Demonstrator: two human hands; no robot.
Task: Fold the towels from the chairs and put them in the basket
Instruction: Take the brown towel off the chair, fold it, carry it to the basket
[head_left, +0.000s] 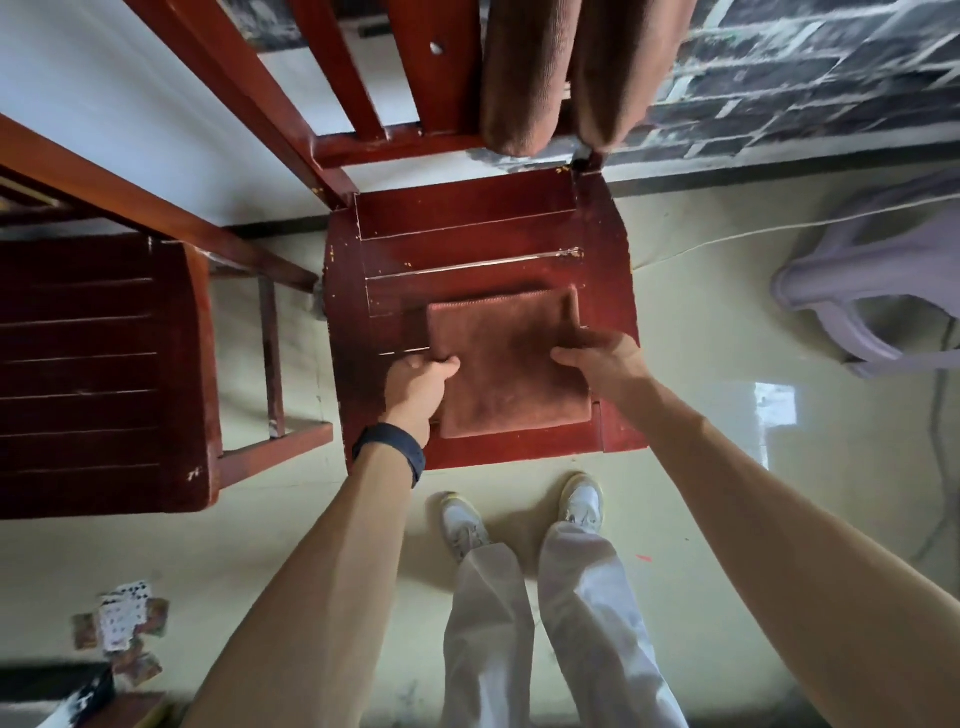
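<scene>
Head view: folded towel (511, 364) between left hand (418, 387) and right hand (602, 361), seemingly gripped.

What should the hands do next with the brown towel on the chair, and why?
Probably lift the folded towel off the chair seat and carry it toward the basket on the floor to the right. It already lies as a neat square, and the left hand and right hand grip its two sides.

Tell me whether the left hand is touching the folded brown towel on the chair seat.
Touching. The head view shows the left hand gripping the left edge of the folded towel, its fingers curled over the cloth with no gap, on the chair seat.
</scene>
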